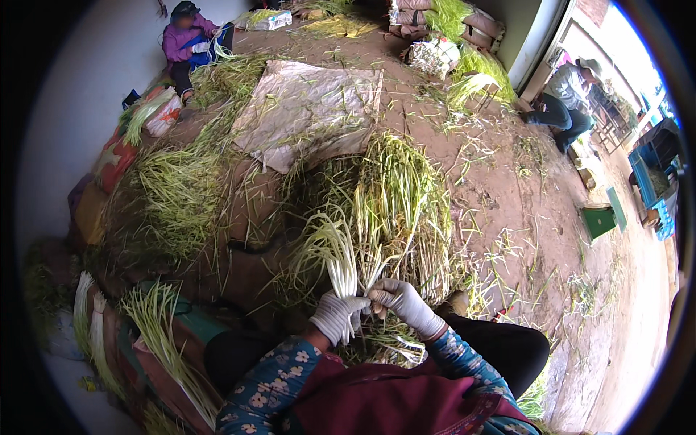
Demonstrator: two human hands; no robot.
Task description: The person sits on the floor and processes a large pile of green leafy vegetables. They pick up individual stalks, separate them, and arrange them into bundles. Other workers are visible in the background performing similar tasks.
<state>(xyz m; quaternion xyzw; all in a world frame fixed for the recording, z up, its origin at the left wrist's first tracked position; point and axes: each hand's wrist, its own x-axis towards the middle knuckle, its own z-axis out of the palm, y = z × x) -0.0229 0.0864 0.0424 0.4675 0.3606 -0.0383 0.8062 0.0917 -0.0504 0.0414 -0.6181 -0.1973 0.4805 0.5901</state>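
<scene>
My left hand (pixel 338 316), in a white glove, is closed around a bunch of blanched leafy stalks (pixel 342 272). Their pale stems stick out below the fist and their yellow-green leaves fan out above it. Just beside it, my right hand (pixel 406 304), also gloved, pinches a few thinner stalks (pixel 373 270) between thumb and fingers. The fingertips of both hands are almost touching. Beyond them rises a large heap of untrimmed green stalks (pixel 405 201), with brownish stems toward me. Loose trimmings (pixel 397 345) lie beneath the hands.
A soiled sheet (pixel 315 109) covers floor ahead. Leaf piles (pixel 182 196) and sorted stalks (pixel 163 337) lie left. One person (pixel 187 41) sits far left, another (pixel 568 100) at the doorway. Wrapped bundles (pixel 432 57) stand at the back; a green container (pixel 598 220) is right.
</scene>
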